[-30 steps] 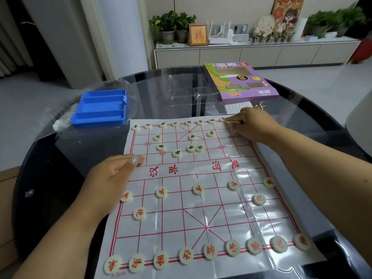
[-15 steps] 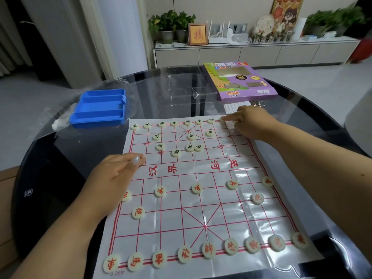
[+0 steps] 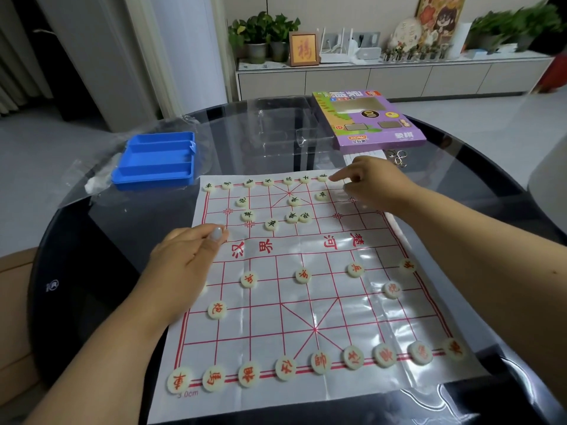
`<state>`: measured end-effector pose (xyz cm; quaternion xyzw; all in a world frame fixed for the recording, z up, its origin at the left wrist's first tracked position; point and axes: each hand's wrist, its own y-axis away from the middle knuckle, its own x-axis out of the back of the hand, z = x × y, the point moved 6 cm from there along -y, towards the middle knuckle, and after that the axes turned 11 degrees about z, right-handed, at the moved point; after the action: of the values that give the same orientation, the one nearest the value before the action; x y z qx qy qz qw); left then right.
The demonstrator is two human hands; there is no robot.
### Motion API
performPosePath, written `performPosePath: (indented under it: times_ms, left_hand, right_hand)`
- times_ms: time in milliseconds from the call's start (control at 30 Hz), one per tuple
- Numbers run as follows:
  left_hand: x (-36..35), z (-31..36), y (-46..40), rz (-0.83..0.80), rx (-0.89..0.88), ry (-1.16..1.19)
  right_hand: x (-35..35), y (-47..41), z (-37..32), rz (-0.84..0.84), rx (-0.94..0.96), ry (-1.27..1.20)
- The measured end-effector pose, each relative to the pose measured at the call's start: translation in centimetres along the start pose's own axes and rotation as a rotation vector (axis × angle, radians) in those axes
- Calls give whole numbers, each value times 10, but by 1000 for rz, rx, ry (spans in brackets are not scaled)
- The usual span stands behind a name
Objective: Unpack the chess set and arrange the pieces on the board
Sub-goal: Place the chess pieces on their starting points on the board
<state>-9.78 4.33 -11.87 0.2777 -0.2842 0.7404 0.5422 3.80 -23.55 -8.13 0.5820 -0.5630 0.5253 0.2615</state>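
Observation:
The white chess sheet (image 3: 337,302) with a red grid lies flat on the round table. Red-lettered pieces (image 3: 320,361) fill the near row, and more stand on the rows above it. Green-lettered pieces (image 3: 288,180) line most of the far row, with several loose ones (image 3: 293,216) scattered below. My right hand (image 3: 374,182) is at the far right corner. Its straight index finger touches the last far-row piece (image 3: 322,177), and its other fingers are curled under. My left hand (image 3: 187,259) rests curled on the sheet's left edge, thumb on top, with nothing visible in it.
A blue compartment tray (image 3: 156,161) sits at the far left on crinkled plastic. A clear plastic insert (image 3: 282,124) and the purple game box (image 3: 368,121) lie behind the sheet. A paper slip (image 3: 365,154) and metal rings (image 3: 399,157) lie by my right hand.
My right hand has stopped pinching at the far row and now has its index finger stretched out to the end piece. My left hand has barely moved.

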Motion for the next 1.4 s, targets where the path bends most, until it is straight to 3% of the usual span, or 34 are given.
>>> performPosePath:
  times_ms: [700, 1000, 1233, 1400]
  left_hand:
    - [9, -2, 0, 46, -32, 185]
    - [9, -7, -1, 56, 9, 234]
    - [8, -8, -2, 53, 5, 215]
    - [9, -4, -1, 54, 20, 201]
  right_hand:
    - [-7, -3, -17, 42, 53, -70]
    - [-2, 23, -7, -174, 95, -115]
    - [-1, 25, -12, -170, 114, -96]
    - [0, 20, -28, -77, 120, -138]
